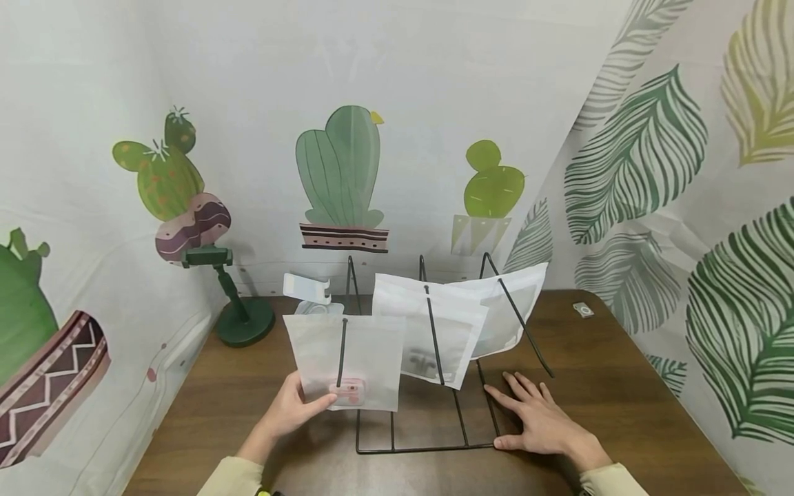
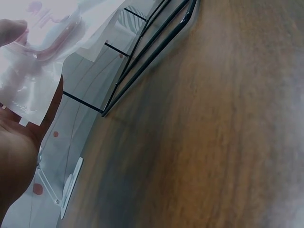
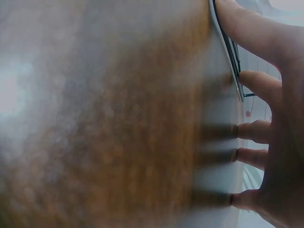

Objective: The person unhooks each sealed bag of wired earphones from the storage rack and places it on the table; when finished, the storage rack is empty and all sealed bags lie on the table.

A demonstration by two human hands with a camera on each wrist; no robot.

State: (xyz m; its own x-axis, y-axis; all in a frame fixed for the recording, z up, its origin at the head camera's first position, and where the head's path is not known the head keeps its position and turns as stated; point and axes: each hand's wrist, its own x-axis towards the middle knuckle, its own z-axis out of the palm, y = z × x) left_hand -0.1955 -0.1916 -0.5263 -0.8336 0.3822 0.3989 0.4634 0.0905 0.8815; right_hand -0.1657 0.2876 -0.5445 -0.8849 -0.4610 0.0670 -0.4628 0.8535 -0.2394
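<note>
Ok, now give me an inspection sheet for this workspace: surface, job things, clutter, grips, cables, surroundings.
Surface: brown wood-grain table; no spills seen.
Job's things: black wire rack on the table; left bag, white, with a pink item inside; other bags lean in the rack, overlapping, so their count is unsure.
Clutter: green stand and pale blue stand behind; small white object near the back right corner.
Grips: left grip pinches the left bag, thumb in front; right grip has fingers spread on the table, thumb at the rack's near right corner.
Cables: nothing seen.
Surroundings: pale cloth printed with cacti and leaves.
</note>
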